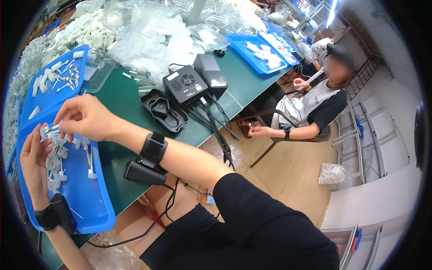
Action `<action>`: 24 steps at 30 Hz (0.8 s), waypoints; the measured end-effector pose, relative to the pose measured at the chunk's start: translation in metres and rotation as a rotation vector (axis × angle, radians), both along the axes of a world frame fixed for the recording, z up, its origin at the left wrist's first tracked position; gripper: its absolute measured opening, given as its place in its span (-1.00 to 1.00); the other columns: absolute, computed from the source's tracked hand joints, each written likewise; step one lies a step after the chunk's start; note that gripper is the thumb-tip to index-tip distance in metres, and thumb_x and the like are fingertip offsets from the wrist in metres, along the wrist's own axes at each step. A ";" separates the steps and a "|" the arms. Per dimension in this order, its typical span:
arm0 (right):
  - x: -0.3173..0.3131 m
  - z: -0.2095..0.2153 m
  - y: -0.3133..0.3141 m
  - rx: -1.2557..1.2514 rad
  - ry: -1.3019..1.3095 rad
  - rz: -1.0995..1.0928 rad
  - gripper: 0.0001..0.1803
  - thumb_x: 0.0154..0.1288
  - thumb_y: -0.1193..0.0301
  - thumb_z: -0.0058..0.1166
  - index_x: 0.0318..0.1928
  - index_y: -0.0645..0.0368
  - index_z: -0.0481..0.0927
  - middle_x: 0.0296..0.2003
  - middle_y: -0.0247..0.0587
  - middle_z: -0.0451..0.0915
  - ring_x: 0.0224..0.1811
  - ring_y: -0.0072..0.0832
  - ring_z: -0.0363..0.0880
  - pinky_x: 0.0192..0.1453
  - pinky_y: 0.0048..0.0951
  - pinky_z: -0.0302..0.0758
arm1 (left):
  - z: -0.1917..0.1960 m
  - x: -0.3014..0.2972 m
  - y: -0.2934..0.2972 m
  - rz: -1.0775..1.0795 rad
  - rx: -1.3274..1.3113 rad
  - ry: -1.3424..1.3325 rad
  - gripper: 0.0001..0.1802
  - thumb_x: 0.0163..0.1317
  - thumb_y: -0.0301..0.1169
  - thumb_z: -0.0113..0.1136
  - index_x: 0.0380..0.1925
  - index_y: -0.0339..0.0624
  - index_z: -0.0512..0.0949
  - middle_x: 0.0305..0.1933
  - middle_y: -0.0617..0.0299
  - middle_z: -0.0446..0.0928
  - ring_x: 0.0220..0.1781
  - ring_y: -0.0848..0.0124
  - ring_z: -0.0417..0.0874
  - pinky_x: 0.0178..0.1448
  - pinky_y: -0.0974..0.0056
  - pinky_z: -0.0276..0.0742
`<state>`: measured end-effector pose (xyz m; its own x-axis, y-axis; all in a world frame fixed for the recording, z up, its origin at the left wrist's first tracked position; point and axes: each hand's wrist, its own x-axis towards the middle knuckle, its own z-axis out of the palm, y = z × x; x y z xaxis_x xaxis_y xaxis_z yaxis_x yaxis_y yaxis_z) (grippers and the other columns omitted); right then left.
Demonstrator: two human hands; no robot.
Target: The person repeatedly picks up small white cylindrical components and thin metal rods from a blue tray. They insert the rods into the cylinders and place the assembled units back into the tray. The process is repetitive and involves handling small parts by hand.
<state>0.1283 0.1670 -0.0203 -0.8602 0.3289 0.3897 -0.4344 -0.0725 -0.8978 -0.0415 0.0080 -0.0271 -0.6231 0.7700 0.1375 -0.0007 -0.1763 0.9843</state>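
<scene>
Over the near blue tray [101,198], my left hand [32,164] and my right hand [90,119] meet at a small white plastic part with a thin stem [54,128]. My right thumb and fingers pinch one end of it, while the left fingertips close around the other. Its exact kind is too small to make out. Below the hands lie many similar pale stemmed parts [57,157] in the tray, some partly hidden by my fingers. A few longer stemmed pieces [90,164] rest near the tray's right side.
Beyond is another blue tray [83,60] with white cylinders and thin rods. A black vented box [184,85], a black moulded holder [164,110] and cables stand on the green table [117,103]. Clear plastic bags [153,40] pile up behind. A seated co-worker [306,108] is at right.
</scene>
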 end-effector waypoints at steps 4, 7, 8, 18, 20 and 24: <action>0.001 0.001 -0.002 0.056 -0.012 0.000 -0.86 0.07 0.60 0.02 -0.32 0.40 0.52 -0.52 -0.10 0.58 -0.54 -0.53 0.56 -0.41 -0.57 0.48 | -0.010 -0.013 -0.004 -0.029 -0.008 -0.003 -0.65 0.30 -0.37 -0.02 0.04 -0.29 0.40 0.07 0.14 0.45 -0.21 0.59 0.58 -0.13 0.58 0.52; 0.002 0.003 -0.001 0.093 -0.009 -0.015 -0.86 0.08 0.61 0.01 -0.32 0.41 0.51 -0.51 -0.08 0.59 -0.54 -0.53 0.56 -0.42 -0.58 0.48 | -0.010 -0.012 -0.002 -0.024 0.033 -0.023 -0.66 0.30 -0.38 -0.02 0.03 -0.29 0.41 0.08 0.11 0.44 -0.17 0.54 0.59 -0.06 0.55 0.52; 0.003 0.002 -0.001 0.103 -0.006 -0.021 -0.86 0.08 0.61 0.00 -0.31 0.41 0.51 -0.50 -0.08 0.60 -0.54 -0.54 0.56 -0.42 -0.58 0.48 | -0.011 -0.010 -0.002 -0.015 0.049 -0.032 -0.66 0.29 -0.38 -0.01 0.03 -0.30 0.41 0.07 0.10 0.44 -0.16 0.53 0.59 -0.06 0.55 0.52; 0.003 0.002 -0.001 0.116 0.002 -0.038 -0.85 0.08 0.61 -0.01 -0.30 0.41 0.49 -0.50 -0.08 0.60 -0.54 -0.54 0.56 -0.42 -0.58 0.48 | -0.011 -0.005 0.000 -0.006 0.007 0.116 -0.59 0.25 -0.40 0.06 0.09 -0.28 0.34 0.04 0.12 0.43 -0.03 0.47 0.54 0.10 0.45 0.45; 0.002 0.000 -0.001 0.102 0.008 -0.032 -0.85 0.08 0.61 -0.02 -0.29 0.41 0.49 -0.50 -0.08 0.60 -0.54 -0.54 0.56 -0.43 -0.58 0.48 | -0.011 -0.005 0.000 0.004 0.008 0.108 -0.59 0.25 -0.40 0.06 0.08 -0.28 0.35 0.02 0.14 0.44 -0.04 0.47 0.54 0.10 0.45 0.44; 0.000 0.000 -0.002 0.116 -0.001 -0.039 -0.84 0.07 0.61 -0.03 -0.29 0.41 0.49 -0.51 -0.08 0.59 -0.56 -0.53 0.55 -0.44 -0.57 0.48 | -0.013 -0.010 -0.004 0.006 0.019 0.080 -0.59 0.26 -0.39 0.05 0.09 -0.28 0.32 0.02 0.15 0.43 -0.01 0.47 0.53 0.11 0.45 0.44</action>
<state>0.1285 0.1654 -0.0207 -0.8483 0.3146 0.4259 -0.4338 0.0485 -0.8997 -0.0518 0.0035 -0.0402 -0.6144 0.7629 0.2012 0.0788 -0.1944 0.9778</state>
